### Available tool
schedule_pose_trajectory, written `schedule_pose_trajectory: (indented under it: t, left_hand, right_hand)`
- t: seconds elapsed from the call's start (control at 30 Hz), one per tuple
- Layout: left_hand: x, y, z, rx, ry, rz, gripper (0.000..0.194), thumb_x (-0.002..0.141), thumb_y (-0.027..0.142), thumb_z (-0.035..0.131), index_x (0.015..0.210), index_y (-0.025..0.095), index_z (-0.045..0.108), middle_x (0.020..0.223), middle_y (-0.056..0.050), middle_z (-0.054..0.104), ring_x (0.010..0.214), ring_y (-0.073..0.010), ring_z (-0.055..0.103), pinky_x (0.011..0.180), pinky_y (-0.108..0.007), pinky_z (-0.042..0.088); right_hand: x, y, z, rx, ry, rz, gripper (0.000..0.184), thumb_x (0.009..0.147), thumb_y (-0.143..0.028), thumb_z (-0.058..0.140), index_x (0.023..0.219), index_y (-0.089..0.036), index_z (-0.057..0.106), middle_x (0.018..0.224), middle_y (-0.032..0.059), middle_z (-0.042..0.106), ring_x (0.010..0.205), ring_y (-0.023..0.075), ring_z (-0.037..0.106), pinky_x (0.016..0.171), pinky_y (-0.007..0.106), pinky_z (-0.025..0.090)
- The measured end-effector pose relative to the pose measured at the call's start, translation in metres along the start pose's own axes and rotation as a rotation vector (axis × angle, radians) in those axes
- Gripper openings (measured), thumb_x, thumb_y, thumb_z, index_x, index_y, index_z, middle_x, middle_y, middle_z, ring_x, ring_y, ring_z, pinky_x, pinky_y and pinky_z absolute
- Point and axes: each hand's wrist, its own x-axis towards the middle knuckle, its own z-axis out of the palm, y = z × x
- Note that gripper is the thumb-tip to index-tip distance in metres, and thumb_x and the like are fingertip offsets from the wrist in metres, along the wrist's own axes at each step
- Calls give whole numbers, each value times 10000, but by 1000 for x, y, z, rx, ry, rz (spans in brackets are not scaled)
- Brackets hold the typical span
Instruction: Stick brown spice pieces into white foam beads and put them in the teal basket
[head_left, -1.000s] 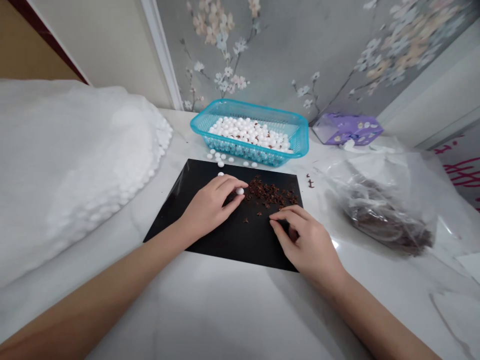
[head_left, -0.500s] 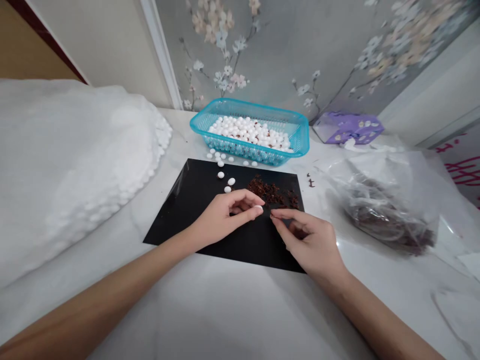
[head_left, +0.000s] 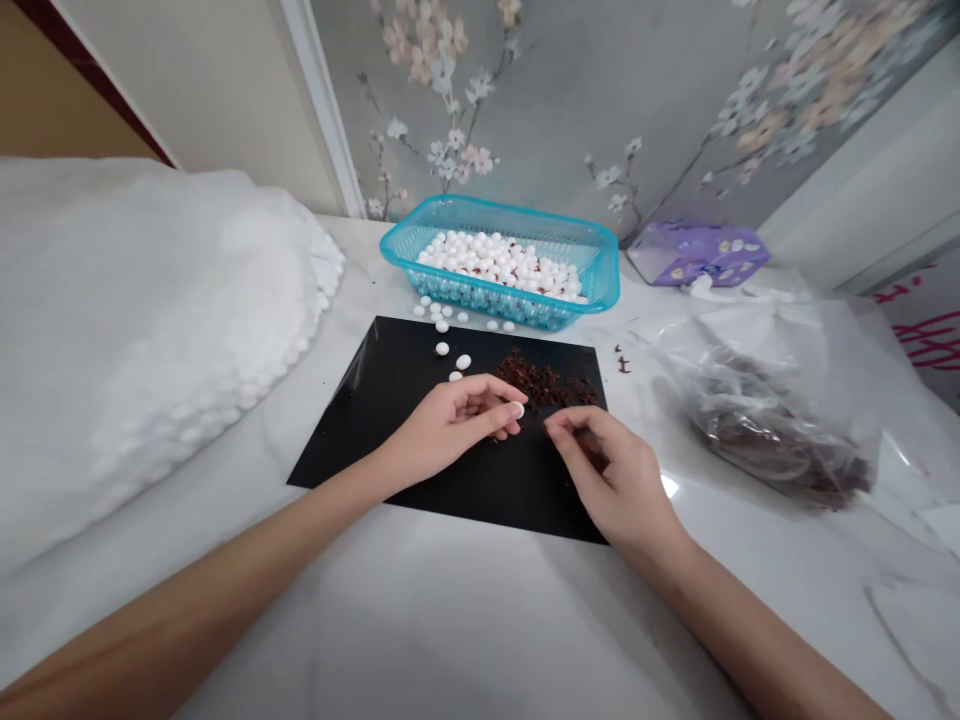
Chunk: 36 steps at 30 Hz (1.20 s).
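Small white round ball (head_left: 518,410), mid-frame, pinched by left hand (head_left: 439,430); right hand (head_left: 621,478) fingertips together, contents unclear. Positioning step, apparently; next likely needs alignment.

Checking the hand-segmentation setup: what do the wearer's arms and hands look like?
Bare hands, left and right: no gloves or rings visible. Left forearm and right forearm taper to the wrists. No sleeves, watch, bracelet, cables or markings show in frame.
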Motion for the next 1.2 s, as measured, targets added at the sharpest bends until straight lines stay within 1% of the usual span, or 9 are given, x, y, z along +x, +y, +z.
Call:
schedule_pose_trajectory:
  t: [0.1,0.2,0.3,0.47,0.73,0.93,1.2]
  left_hand:
    - [0,-2,0,-21,-9,-6,280,760,303,636,993,153,604,804,-23,655,754,-122,615,761,-276,481]
    - [0,-1,1,-52,-44,-7,249,723,271,677,931,147,621,844,-30,665,819,-129,622,806,-277,469]
    - [-1,0,2,-52,-61,7,196,730,280,669,874,147,651,847,-31,675,831,-137,626,808,-282,475]
    - [0,1,2,-32,-51,-23,212,726,299,671,883,157,685,854,-32,702,846,-159,637,808,-298,488]
    - [-1,0,1,-17,-67,-27,180,723,277,678,862,165,706,836,-26,719,817,-148,652,783,-262,499]
    - [-2,0,0,-2,-95,-13,177,721,256,680,870,165,707,854,-34,726,829,-164,662,792,-283,513]
    - [-1,-2,-3,-43,-140,13,155,717,205,681,864,161,703,867,-29,725,844,-154,662,802,-272,511]
  right_hand:
    - [-1,0,0,19,-14,-42,146,887,-303,457,869,-193,551,796,18,581,573,95,510,528,221,418]
    - [-2,-2,-1,24,12,-64,129,889,-292,458,870,-197,543,795,9,562,573,89,496,520,214,410]
    - [-3,-5,-2,32,24,-68,129,888,-293,458,860,-196,538,778,9,553,574,91,489,501,211,400]
    - [-5,-10,-1,63,-4,-85,127,886,-288,457,829,-197,525,745,-3,532,502,72,421,453,207,371]
    - [-6,-10,0,36,-20,-165,93,881,-245,466,830,-199,528,739,-2,519,588,92,475,509,212,393]
    - [-6,-11,-1,34,-17,-199,47,865,-210,494,854,-203,539,713,-20,486,519,73,425,463,210,359]
    - [-7,-9,1,119,-28,-237,29,847,-176,524,847,-203,533,754,-13,494,528,68,439,449,206,362]
